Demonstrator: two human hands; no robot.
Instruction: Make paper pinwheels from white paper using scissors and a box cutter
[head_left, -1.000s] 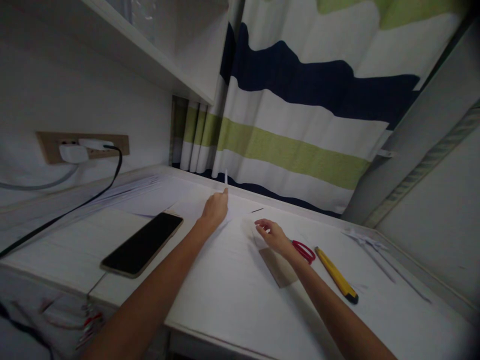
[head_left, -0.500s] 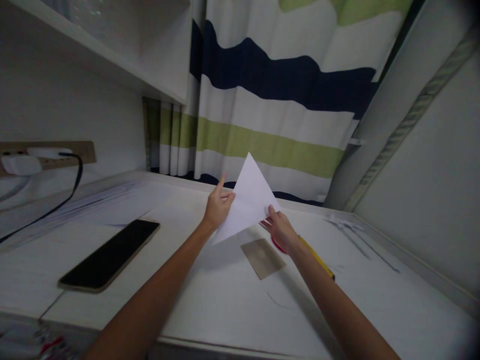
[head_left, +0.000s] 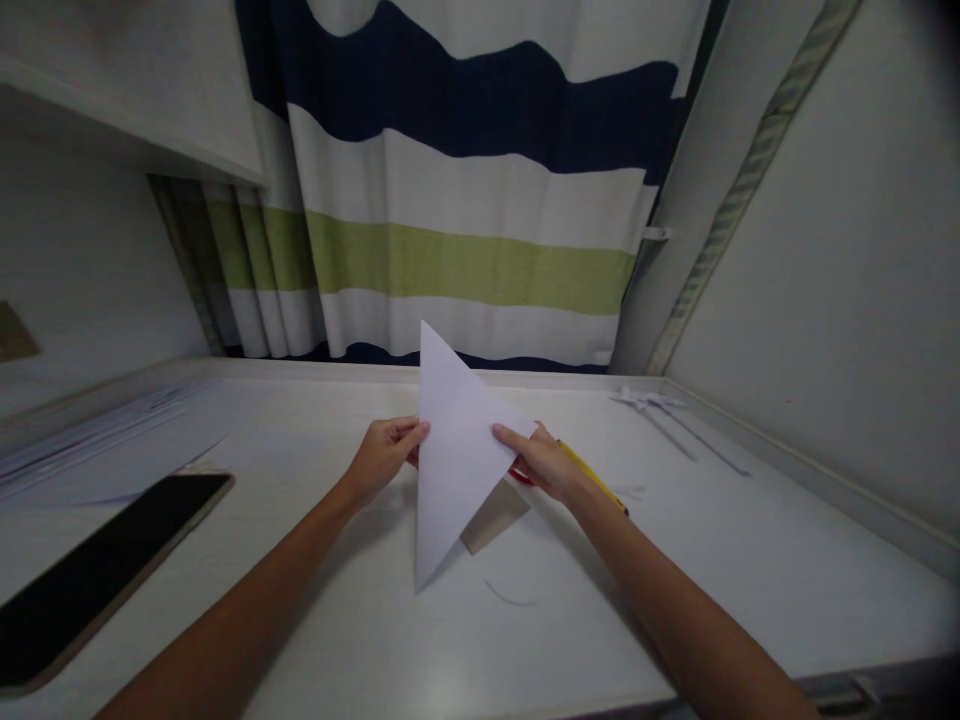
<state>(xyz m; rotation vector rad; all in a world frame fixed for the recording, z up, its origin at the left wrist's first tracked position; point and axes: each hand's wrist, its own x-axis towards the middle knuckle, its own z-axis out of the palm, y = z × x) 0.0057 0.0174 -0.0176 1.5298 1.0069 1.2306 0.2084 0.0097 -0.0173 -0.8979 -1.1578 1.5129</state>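
A white sheet of paper [head_left: 454, 450], folded into a triangle, is held up over the desk between my hands. My left hand [head_left: 384, 455] pinches its long, nearly upright left edge between thumb and fingers. Near the right corner, my right hand [head_left: 544, 458] grips the sheet, thumb on the front face and fingers behind. Under the paper lies a brown square piece [head_left: 495, 518], partly covered. Something red [head_left: 520, 476] shows beside my right fingers, mostly hidden. A yellow tool [head_left: 592, 477] lies just behind my right wrist; its kind is unclear.
A phone [head_left: 105, 570] lies at the left on the white desk [head_left: 390, 650]. Behind it are stacked paper sheets [head_left: 112, 430]. White paper shapes with thin stems [head_left: 660, 410] rest at the back right. A thin strip [head_left: 510, 597] lies in front. A striped curtain [head_left: 465, 265] hangs behind.
The folded paper has turned, so its long edge now stands nearly upright at the left. My left hand's fingers have closed on that edge. The camera view has shifted to the right.
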